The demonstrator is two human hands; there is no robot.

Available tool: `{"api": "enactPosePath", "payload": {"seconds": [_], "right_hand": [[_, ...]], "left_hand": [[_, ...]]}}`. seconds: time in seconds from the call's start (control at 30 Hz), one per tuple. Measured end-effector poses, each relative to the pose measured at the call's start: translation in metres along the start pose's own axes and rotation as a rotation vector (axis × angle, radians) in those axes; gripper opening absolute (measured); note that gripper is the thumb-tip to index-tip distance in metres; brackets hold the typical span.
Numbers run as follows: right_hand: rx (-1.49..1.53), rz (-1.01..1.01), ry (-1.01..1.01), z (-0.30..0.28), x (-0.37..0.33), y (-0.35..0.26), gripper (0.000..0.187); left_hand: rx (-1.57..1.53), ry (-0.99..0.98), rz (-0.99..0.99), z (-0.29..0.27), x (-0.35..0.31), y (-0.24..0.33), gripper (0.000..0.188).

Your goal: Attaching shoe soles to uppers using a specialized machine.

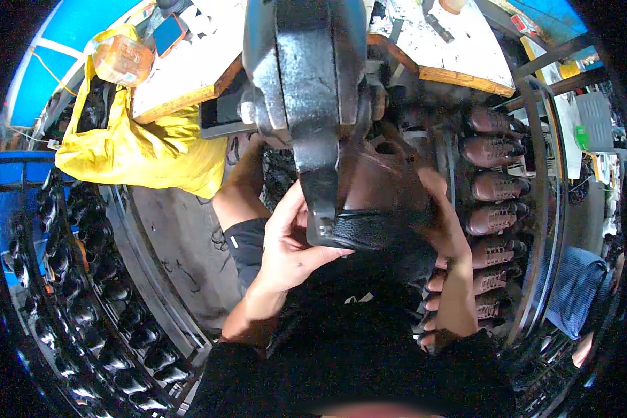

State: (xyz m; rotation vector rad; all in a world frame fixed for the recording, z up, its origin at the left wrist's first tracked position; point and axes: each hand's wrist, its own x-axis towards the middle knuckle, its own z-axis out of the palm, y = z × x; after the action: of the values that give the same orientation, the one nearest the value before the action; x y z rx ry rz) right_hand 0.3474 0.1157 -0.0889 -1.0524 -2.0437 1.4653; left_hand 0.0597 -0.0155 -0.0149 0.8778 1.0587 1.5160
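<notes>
machine head (303, 76): top cut off by upper edge; brown leather item (380, 181): partly hidden from us behind it; right grip (444, 205): fingers we cannot fully make out

The boot (386, 182) is brown, with a black, pebble-grained part. Racked shoes on the right (494, 186) are brown; racked shoes on the left (129, 380) are black with white glints. The machine (304, 83) is dark grey to black. The bag (143, 160) is plain bright yellow. The desk (463, 59) is white, dark-speckled, and edged orange-brown. Wall (90, 19): blue. Floor (188, 261): grey. Shirt (355, 355): black. Shorts (249, 252): black with a small white tag. Cloth (577, 289): blue, finely patterned.
</notes>
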Motion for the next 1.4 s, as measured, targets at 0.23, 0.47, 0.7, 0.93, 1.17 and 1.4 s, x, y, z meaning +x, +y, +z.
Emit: {"api": "enactPosePath", "payload": {"seconds": [0.23,0.47,0.7,0.93,1.17,1.4], "right_hand": [[0.08,-0.041,0.005,0.002,0.002,-0.005,0.096],[-0.033,-0.081,-0.012,-0.026,0.003,-0.046,0.092],[0.219,0.123,0.067,-0.039,0.004,-0.103,0.054],[-0.059,-0.461,0.294,-0.084,0.021,-0.119,0.047],[-0.067,-0.595,0.081,-0.068,0.055,-0.168,0.071],[0.18,-0.465,-0.025,0.006,0.073,-0.121,0.073]], "left_hand": [[-0.055,-0.002,0.123,0.001,0.004,-0.005,0.101],[-0.238,0.137,-0.092,0.007,-0.002,-0.013,0.106],[-0.198,0.191,-0.187,0.007,-0.008,-0.019,0.109],[-0.553,0.299,-0.16,0.016,-0.014,-0.029,0.118],[-0.714,0.366,-0.048,0.001,-0.017,-0.012,0.121],[-0.349,0.505,-0.179,-0.07,-0.06,-0.003,0.099]]}}
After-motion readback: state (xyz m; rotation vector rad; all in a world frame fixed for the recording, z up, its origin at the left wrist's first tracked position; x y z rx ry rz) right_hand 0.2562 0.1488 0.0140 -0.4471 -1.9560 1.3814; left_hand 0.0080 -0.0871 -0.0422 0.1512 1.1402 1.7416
